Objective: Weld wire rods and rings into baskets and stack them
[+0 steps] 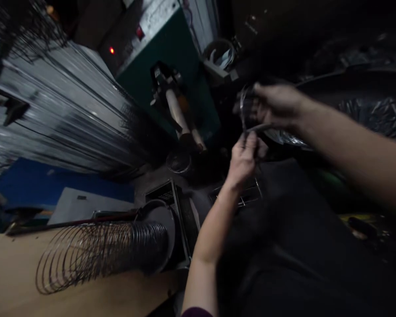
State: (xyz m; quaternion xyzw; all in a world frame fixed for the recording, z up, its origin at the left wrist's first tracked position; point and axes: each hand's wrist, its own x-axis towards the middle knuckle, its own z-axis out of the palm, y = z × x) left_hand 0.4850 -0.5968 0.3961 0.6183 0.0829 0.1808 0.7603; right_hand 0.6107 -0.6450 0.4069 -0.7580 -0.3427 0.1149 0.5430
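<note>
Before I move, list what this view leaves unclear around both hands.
In the head view:
Right hand: motion blur obscures its exact grip.
Thin shiny piece: blurred, and the left hand covers part of it.
Dark container: cut off by the right edge, partly behind the right forearm.
Shiny contents: too blurred and dim to identify.

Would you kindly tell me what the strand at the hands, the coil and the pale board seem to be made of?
Strand: probably metal, shiny, given its bright glint, though blur leaves this open.
Coil: metal wire, likely steel, dark with shine; its thin loops catch the light.
Board: perhaps wood or similar, matte, judging by its even tan colour.
</note>
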